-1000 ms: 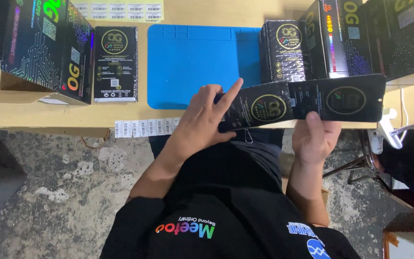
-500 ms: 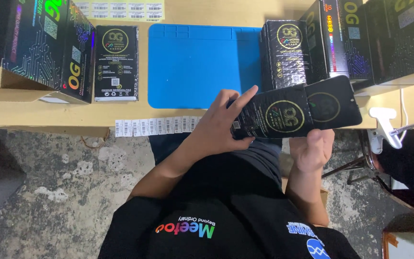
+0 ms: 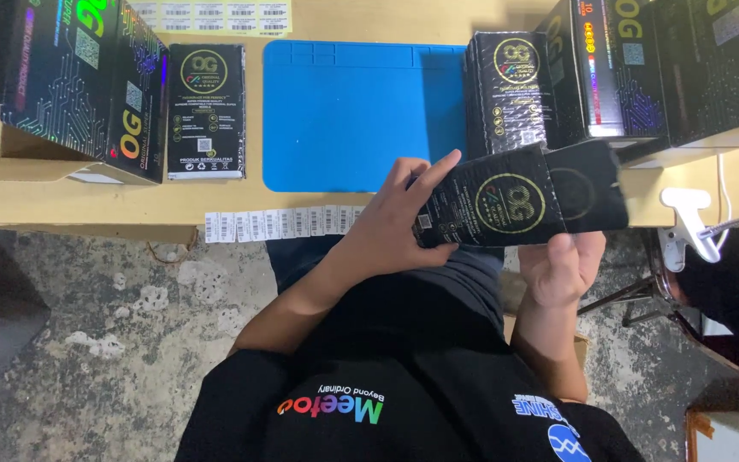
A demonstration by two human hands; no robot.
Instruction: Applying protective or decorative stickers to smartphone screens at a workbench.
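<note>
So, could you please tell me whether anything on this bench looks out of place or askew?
Only one thing: the strip of white barcode stickers hangs over the table's front edge by the left hand, where it could slide off. The black pouch sits tilted in both hands, and the blue mat lies square.

The black pouch (image 3: 519,204) hides the right fingertips; top boxes (image 3: 694,60) are cut off.

I have only the one view, from the camera worn on the head, looking steeply down past the chest and lap. It sits close above the bench (image 3: 62,192), whose near edge runs across the upper half, with the concrete floor (image 3: 87,342) below. The far side of the bench is cut off at the top.
</note>
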